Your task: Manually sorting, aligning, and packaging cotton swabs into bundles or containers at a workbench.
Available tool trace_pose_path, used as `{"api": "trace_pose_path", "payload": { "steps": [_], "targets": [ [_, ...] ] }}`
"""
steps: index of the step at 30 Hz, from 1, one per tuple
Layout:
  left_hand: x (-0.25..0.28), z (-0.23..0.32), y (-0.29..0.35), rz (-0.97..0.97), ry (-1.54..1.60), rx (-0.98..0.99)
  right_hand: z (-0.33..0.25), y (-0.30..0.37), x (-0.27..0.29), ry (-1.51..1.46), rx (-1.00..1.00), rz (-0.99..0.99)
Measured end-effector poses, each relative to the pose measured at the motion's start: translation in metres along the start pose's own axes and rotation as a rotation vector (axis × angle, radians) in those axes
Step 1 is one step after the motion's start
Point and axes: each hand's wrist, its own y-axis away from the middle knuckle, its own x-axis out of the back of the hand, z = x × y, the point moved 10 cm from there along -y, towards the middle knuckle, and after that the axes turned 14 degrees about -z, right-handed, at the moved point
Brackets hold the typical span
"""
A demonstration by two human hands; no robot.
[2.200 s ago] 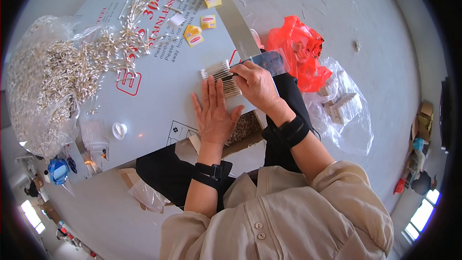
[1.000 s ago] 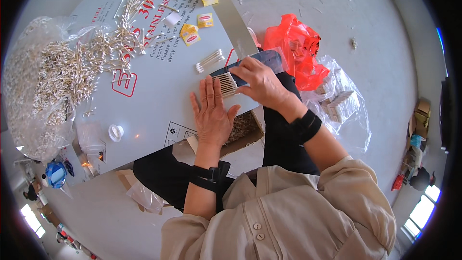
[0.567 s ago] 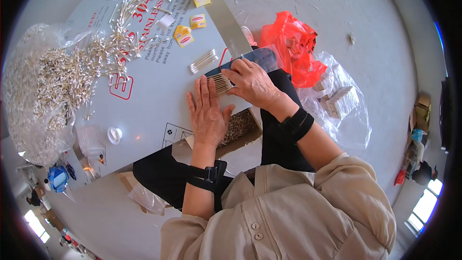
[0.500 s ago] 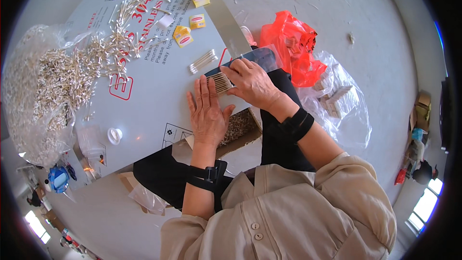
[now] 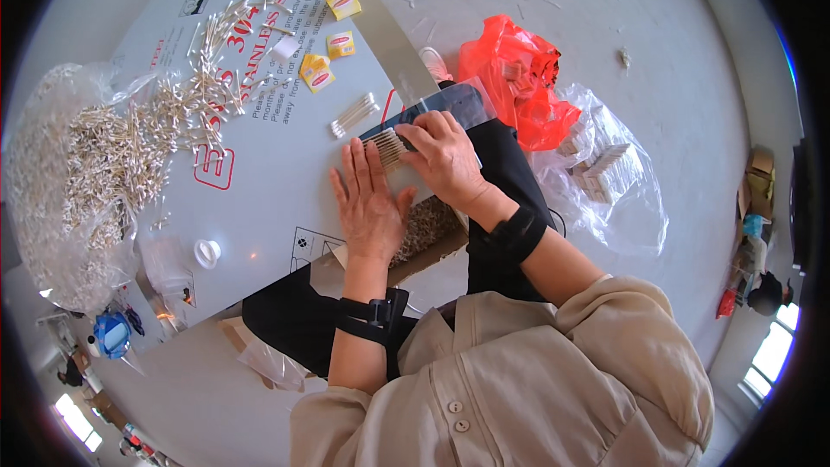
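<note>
A row of cotton swabs (image 5: pixel 380 150) lies side by side at the table's edge, over part of a dark-and-clear plastic bag (image 5: pixel 462 102). My left hand (image 5: pixel 370 203) rests flat, its fingers stretched out and their tips against the row's left end. Bent around the row's right end are the thumb and fingers of my right hand (image 5: pixel 447 158); the palm side is hidden. A small bundle of swabs (image 5: pixel 354 114) lies just beyond the row. Below my hands, an open cardboard box (image 5: pixel 447 258) holds many more small sticks, partly covered by my left hand.
A big clear bag (image 5: pixel 43 164) spills loose swabs across the table's left. Several yellow small boxes (image 5: pixel 341 43) lie at the far side, and a white round cap (image 5: pixel 207 253) nearer me. On the floor at right are a red bag (image 5: pixel 510 60) and a clear bag with white packs (image 5: pixel 614 175).
The view has shifted slightly. My right hand's fingers have moved a little closer to my left hand along the row. My left hand stays flat in about the same place.
</note>
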Motion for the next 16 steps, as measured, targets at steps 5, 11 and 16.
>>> {"api": "trace_pose_path", "payload": {
  "steps": [5, 11, 16],
  "targets": [
    [-0.003, 0.004, -0.003, 0.002, 0.004, 0.007, -0.008, 0.002, 0.016, 0.121, -0.01, 0.005],
    [-0.001, 0.014, -0.009, 0.054, 0.038, -0.016, 0.039, 0.007, 0.027, -0.018, -0.166, -0.039],
    [-0.002, 0.023, -0.018, 0.026, 0.102, 0.001, 0.046, 0.002, 0.012, 0.013, -0.262, -0.123]
  ]
}}
